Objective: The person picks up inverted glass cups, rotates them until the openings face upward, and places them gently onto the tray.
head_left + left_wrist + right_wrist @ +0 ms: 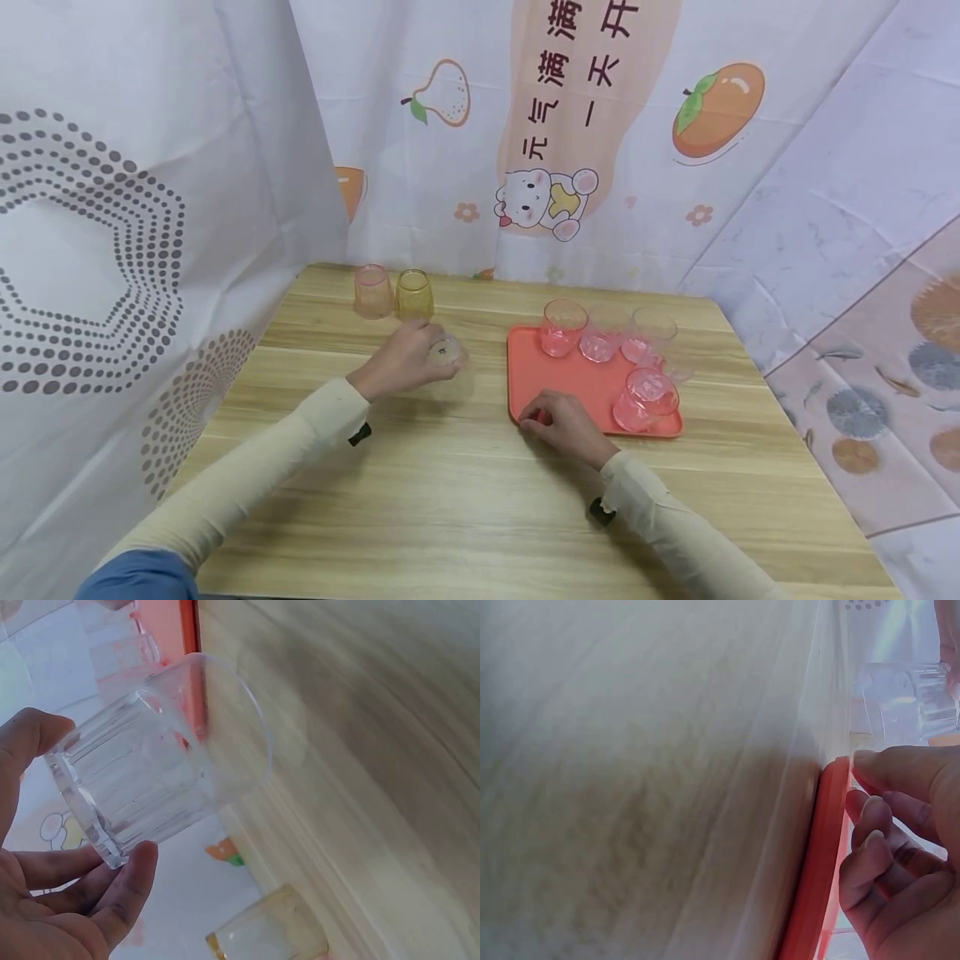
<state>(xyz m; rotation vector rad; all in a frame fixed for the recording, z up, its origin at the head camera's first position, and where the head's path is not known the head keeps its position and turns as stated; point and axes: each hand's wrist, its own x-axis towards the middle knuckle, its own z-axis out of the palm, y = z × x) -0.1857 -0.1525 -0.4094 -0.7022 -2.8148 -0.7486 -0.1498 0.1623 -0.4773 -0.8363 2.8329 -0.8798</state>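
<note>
- left hand point(405, 360): thumb and fingers pinch a clear glass point(150, 765) by its base, mouth down; it sits at 9 o'clock of the tray point(576, 382);
- right hand point(572, 427): fingers bent at the 8 o'clock corner; whether they grip, I cannot tell

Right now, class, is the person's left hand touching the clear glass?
Touching. The left wrist view shows the left hand gripping the clear glass at its base end, thumb on one side, fingers on the other.
</note>
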